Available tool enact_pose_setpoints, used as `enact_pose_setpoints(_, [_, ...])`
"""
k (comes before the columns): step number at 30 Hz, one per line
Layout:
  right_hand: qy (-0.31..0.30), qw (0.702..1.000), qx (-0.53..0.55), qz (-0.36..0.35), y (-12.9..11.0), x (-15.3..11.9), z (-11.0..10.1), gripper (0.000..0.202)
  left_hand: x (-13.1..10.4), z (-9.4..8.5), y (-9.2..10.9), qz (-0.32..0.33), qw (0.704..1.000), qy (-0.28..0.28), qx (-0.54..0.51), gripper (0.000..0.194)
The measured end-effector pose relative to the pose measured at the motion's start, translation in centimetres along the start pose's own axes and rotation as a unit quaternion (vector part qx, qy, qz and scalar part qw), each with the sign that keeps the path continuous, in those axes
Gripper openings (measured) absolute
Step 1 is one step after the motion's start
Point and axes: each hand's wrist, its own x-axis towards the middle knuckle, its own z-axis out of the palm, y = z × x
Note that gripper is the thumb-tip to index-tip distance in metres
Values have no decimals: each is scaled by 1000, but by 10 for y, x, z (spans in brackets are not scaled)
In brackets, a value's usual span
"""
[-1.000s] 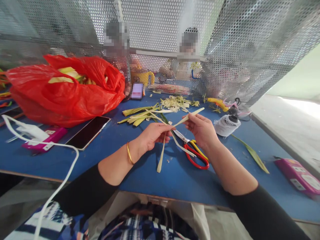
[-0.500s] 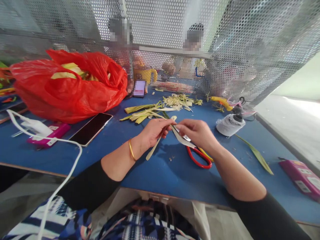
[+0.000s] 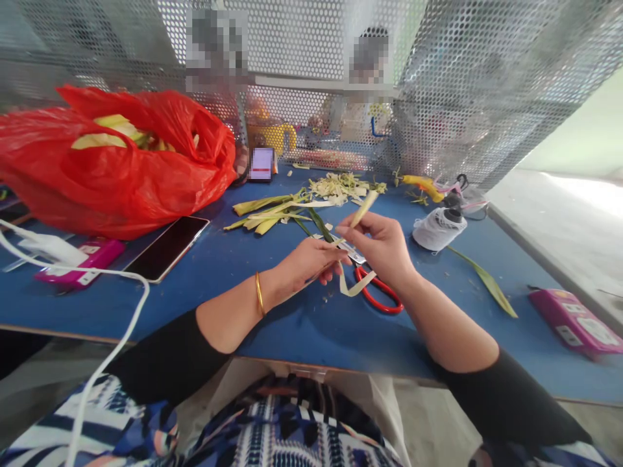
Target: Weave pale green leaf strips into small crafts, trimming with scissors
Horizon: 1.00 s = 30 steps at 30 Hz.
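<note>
My left hand [image 3: 309,263], with a gold bangle at the wrist, is closed with thumb and fingers together on a pale leaf strip [image 3: 355,290]. Part of that strip loops down below the fingertips. My right hand [image 3: 382,240] pinches a pale, pointed leaf end [image 3: 366,206] that sticks up past the fingers. The fingertips of both hands are close together over the blue table. Under my right hand lie scissors [image 3: 387,309] with red handles, partly covered. A dark green leaf [image 3: 320,224] lies just beyond my left fingertips.
Pale leaf stalks [image 3: 265,220] and a heap of trimmings [image 3: 341,187] lie ahead. A red plastic bag [image 3: 160,181], a phone [image 3: 168,250] and a corded purple power strip [image 3: 80,266] are left. White thread spool [image 3: 438,230], loose leaf [image 3: 489,285] and purple box [image 3: 577,321] are right. Mesh partition [image 3: 302,58] stands behind.
My right hand has turned upward, and the pale leaf end now points up from it. The strip by the left fingers now hangs in a loop. The view has shifted slightly.
</note>
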Motion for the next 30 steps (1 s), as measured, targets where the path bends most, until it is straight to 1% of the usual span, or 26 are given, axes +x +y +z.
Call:
enact_pose_setpoints(2, [38,997,-41,-44,-5,-5,-1,20,3,-6,4,-38,996,20,-82,24])
enact_pose_setpoints(4, [53,984,-110,-132,-8,-10,0,18,5,-13,9,-67,983,42,-163,26])
enact_pose_setpoints(5, [49,970,-146,-188,-7,-12,2,17,6,-17,12,-74,976,50,-196,27])
enact_pose_setpoints(7, [31,932,-216,-288,-4,-15,6,17,7,-24,17,-78,966,55,-242,26])
enact_pose_setpoints(9, [9,898,-274,-343,2,-16,11,21,8,-29,21,-68,959,51,-272,25])
enact_pose_setpoints(11, [-12,882,-308,-358,9,-15,16,22,7,-33,23,-56,952,48,-297,25])
enact_pose_setpoints(14, [-47,878,-319,-354,14,-14,20,23,6,-34,26,-43,943,50,-328,24])
enact_pose_setpoints(16, [-60,870,-332,-359,14,-14,19,21,4,-33,27,-36,939,55,-336,24])
enact_pose_setpoints(18, [-42,854,-363,-370,9,-14,17,20,4,-31,28,-29,939,61,-339,25])
enact_pose_setpoints(21, [23,824,-407,-394,1,-15,14,16,4,-29,27,-18,937,65,-342,27])
enact_pose_setpoints(22, [36,813,-412,-410,0,-16,14,15,4,-28,26,-16,936,63,-346,28])
enact_pose_setpoints(24, [31,790,-413,-452,-2,-17,16,20,5,-26,24,-23,933,52,-355,30])
enact_pose_setpoints(26, [3,770,-411,-488,0,-17,20,23,6,-24,22,-39,931,32,-362,32])
enact_pose_setpoints(27, [-11,766,-408,-497,1,-17,22,22,6,-24,21,-44,930,25,-363,32])
enact_pose_setpoints(28, [-20,767,-401,-500,3,-17,24,22,6,-23,20,-45,931,22,-362,31])
enact_pose_setpoints(30, [-20,788,-373,-489,4,-17,24,22,6,-23,19,-35,936,35,-349,30])
